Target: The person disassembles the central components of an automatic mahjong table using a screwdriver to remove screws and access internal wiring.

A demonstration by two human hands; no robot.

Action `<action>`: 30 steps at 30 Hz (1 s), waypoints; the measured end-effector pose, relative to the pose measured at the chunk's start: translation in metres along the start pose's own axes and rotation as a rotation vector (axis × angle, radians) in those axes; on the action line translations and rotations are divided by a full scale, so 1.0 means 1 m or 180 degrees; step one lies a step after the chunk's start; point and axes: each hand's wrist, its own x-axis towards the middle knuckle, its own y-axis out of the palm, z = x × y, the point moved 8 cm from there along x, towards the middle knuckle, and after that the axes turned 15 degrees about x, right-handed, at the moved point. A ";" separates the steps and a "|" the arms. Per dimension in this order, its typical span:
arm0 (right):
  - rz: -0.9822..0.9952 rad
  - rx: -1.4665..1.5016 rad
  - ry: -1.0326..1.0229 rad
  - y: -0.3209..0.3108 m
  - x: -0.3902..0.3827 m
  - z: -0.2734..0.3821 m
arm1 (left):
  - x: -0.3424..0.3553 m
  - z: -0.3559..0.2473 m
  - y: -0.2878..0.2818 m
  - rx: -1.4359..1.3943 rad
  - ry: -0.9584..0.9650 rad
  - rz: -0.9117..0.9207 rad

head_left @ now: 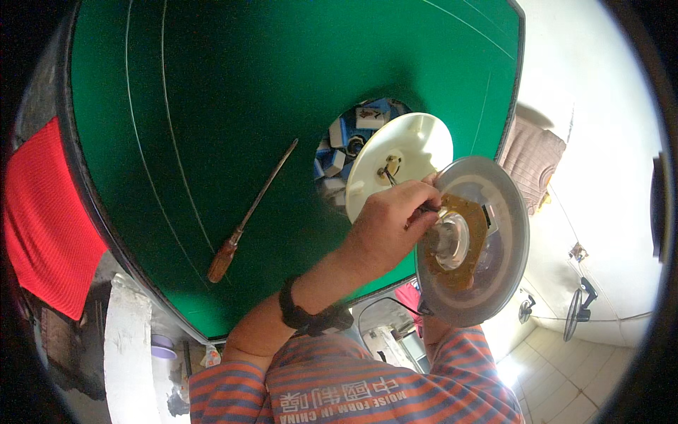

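Note:
My left hand (388,222), with a black band on its wrist, is closed on a thin dark wire (390,178). The wire runs from the hub of a white plastic disc (417,141) to a round grey disc (494,205). The grey disc carries a brown circuit ring (472,219) and a clear dome (450,240), and it is tilted in the air beside the table's edge. My right forearm (432,329) goes up behind the grey disc, which hides the hand holding it. The white disc sits over a round hole (353,134) in the green tabletop (212,106).
A long screwdriver with a brown handle (247,219) lies on the green top left of the hole. Blue and white tiles (339,138) show inside the hole. A red cloth (49,212) hangs at the left, a beige cloth (533,159) at the right. Two fans (579,311) stand on the tiled floor.

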 end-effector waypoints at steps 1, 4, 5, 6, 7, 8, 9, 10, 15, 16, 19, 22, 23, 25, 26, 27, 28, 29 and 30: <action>0.0003 -0.0003 0.0010 0.000 0.001 -0.001 | 0.000 0.003 0.000 -0.0093 -0.0087 0.0028; -0.0018 0.0026 -0.0009 -0.001 0.000 0.002 | 0.001 0.006 0.001 -0.0158 -0.0117 0.0118; -0.0033 -0.0009 -0.0033 0.001 -0.002 0.005 | 0.003 0.003 0.001 -0.0188 -0.0091 0.0157; -0.0020 0.0006 -0.0019 0.000 0.000 0.004 | 0.003 0.005 0.001 -0.0177 -0.0163 0.0219; -0.0015 0.0026 -0.0009 0.000 0.000 0.003 | 0.002 0.007 0.001 -0.0167 -0.0236 0.0282; 0.0003 0.0037 0.0007 -0.001 0.001 0.001 | 0.002 0.009 0.001 -0.0145 -0.0236 0.0279; -0.0006 0.0036 0.0008 -0.001 0.001 0.001 | 0.003 0.007 0.001 -0.0137 -0.0130 0.0269; -0.0003 0.0040 0.0002 -0.002 -0.001 0.003 | 0.004 0.006 0.001 -0.0129 -0.0024 0.0258; -0.0010 0.0044 -0.0015 -0.003 -0.002 0.006 | 0.008 0.006 0.004 -0.0135 0.0116 0.0388; -0.0007 0.0048 -0.0013 -0.004 -0.002 0.007 | 0.009 0.005 0.004 -0.0120 0.0189 0.0377; -0.0011 0.0062 -0.0026 -0.005 0.001 0.008 | 0.011 0.001 0.002 0.0003 0.0380 0.0282; 0.0001 0.0055 -0.0002 -0.005 -0.002 0.009 | 0.014 -0.006 0.002 0.0197 0.0616 0.0143; -0.0005 0.0028 -0.0008 -0.003 0.000 0.008 | 0.015 -0.006 0.003 0.0192 0.0618 0.0143; -0.0006 0.0017 -0.0001 -0.003 0.000 0.008 | 0.013 -0.017 0.001 0.0675 0.1182 -0.0172; -0.0015 0.0009 -0.0001 -0.003 -0.001 0.009 | 0.013 -0.017 0.001 0.0670 0.1180 -0.0177; -0.0014 0.0008 0.0001 -0.003 0.000 0.008 | 0.012 -0.018 0.002 0.0724 0.1193 -0.0149; -0.0010 -0.0001 0.0011 -0.003 0.000 0.009 | 0.012 -0.018 0.003 0.0776 0.1206 -0.0120; -0.0023 0.0010 0.0014 -0.005 0.002 0.008 | 0.011 -0.017 0.002 0.0779 0.1204 -0.0130; -0.0019 0.0009 0.0027 -0.005 0.001 0.008 | 0.010 -0.017 0.005 0.0998 0.1236 -0.0086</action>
